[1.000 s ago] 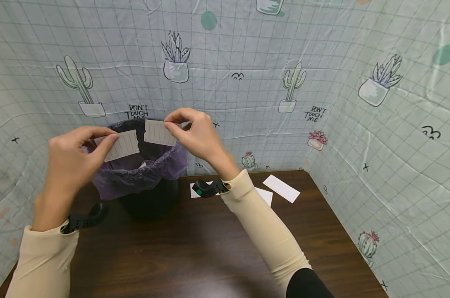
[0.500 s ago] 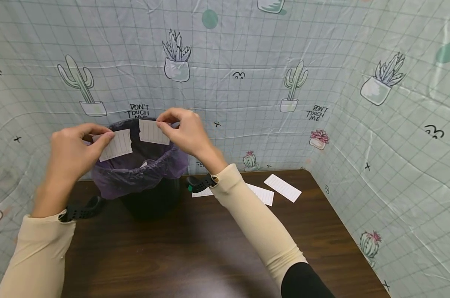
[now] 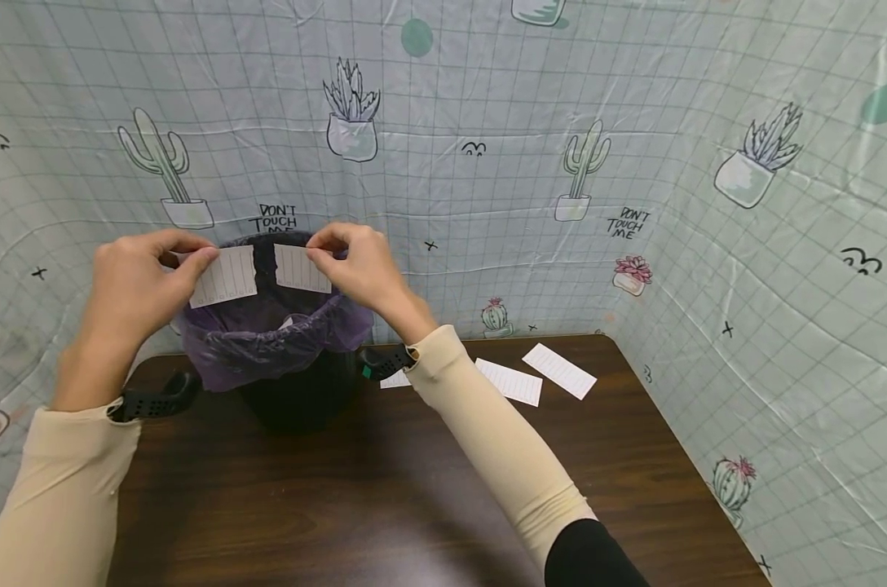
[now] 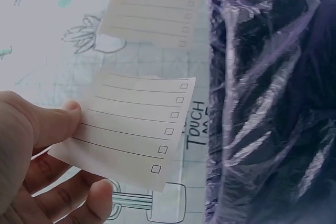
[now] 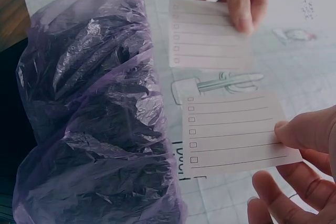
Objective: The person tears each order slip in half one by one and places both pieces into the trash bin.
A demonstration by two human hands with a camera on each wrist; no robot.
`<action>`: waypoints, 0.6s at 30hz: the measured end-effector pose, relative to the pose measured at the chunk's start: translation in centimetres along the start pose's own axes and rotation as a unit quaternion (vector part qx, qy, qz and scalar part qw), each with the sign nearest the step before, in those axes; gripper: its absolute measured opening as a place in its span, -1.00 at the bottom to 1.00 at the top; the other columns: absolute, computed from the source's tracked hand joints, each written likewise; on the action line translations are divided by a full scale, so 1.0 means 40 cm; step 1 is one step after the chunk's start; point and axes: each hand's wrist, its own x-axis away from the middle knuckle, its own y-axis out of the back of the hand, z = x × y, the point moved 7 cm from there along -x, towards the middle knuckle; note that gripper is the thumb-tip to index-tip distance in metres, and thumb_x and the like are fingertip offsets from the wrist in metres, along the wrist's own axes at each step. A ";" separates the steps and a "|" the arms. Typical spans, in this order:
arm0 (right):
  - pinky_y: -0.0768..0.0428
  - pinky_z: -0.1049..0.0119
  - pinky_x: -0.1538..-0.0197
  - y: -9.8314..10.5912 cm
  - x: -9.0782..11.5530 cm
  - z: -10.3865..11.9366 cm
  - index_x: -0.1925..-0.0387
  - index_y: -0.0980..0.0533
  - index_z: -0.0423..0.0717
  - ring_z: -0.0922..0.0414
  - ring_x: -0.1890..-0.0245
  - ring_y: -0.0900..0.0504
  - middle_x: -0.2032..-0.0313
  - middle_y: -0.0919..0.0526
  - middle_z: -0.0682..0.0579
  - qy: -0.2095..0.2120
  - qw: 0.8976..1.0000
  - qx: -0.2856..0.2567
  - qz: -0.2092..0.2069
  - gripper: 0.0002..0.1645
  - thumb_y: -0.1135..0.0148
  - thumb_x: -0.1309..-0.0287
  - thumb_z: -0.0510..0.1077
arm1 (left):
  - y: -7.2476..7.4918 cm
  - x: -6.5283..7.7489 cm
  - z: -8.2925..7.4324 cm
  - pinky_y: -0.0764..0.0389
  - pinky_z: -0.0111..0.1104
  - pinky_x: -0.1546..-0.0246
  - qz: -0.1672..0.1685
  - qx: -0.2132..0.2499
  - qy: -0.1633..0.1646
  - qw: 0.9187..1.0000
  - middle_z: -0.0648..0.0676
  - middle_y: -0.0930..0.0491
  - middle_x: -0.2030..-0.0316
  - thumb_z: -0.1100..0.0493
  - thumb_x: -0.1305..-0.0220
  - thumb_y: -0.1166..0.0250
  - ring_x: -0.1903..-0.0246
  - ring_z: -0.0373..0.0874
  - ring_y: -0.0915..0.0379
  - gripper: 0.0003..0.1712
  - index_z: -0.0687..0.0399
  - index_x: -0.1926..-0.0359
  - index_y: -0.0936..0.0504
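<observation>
Behind papers (image 3: pixel 225 275), cloth (image 3: pixel 480 196) reads "DON'T TOUCH", apparently "ME".

We see a pale cloth (image 3: pixel 487 90) with a printed grid hanging behind and beside a dark wood-grain table (image 3: pixel 326 497). On it we make out an armed cactus (image 3: pixel 158 159) at left, a spiky potted plant (image 3: pixel 353 122), a green dot (image 3: pixel 417 37) and, farther right, "DON'T TOUCH ME" lettering (image 3: pixel 627 222).

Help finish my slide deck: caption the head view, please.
Left hand and right hand each pinch a ruled paper piece at a dark bin with a purple liner.
</observation>
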 end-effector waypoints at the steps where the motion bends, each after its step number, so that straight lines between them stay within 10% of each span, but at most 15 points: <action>1: -0.57 0.48 0.08 0.000 0.000 0.001 0.08 -0.70 -0.10 0.19 0.11 -0.70 0.12 -0.78 0.02 0.000 1.000 0.000 0.000 -0.81 -0.27 -0.41 -0.13 | -0.003 0.000 0.001 -0.20 -0.56 0.46 0.005 -0.002 0.001 1.000 0.38 -0.75 0.25 0.12 -0.41 -0.34 0.43 -0.50 -0.50 -0.73 0.26 0.11 -0.78; 5: -0.58 0.48 0.07 0.003 -0.003 0.006 0.09 -0.71 -0.11 0.18 0.11 -0.71 0.12 -0.79 0.01 0.005 1.000 0.000 -0.003 -0.81 -0.27 -0.41 -0.14 | -0.016 0.005 0.005 -0.19 -0.56 0.52 0.023 -0.003 0.009 1.000 0.41 -0.74 0.23 0.10 -0.44 -0.31 0.26 0.29 -0.62 -0.71 0.26 0.10 -0.77; 18: -0.56 0.48 0.08 0.012 -0.011 0.017 0.09 -0.72 -0.10 0.19 0.12 -0.71 0.14 -0.79 0.02 0.005 1.000 0.000 -0.011 -0.82 -0.28 -0.40 -0.14 | -0.030 0.006 0.009 -0.25 -0.56 0.55 0.040 -0.001 0.018 0.999 0.39 -0.74 0.24 0.07 -0.44 -0.30 0.32 0.21 -0.61 -0.68 0.25 0.08 -0.78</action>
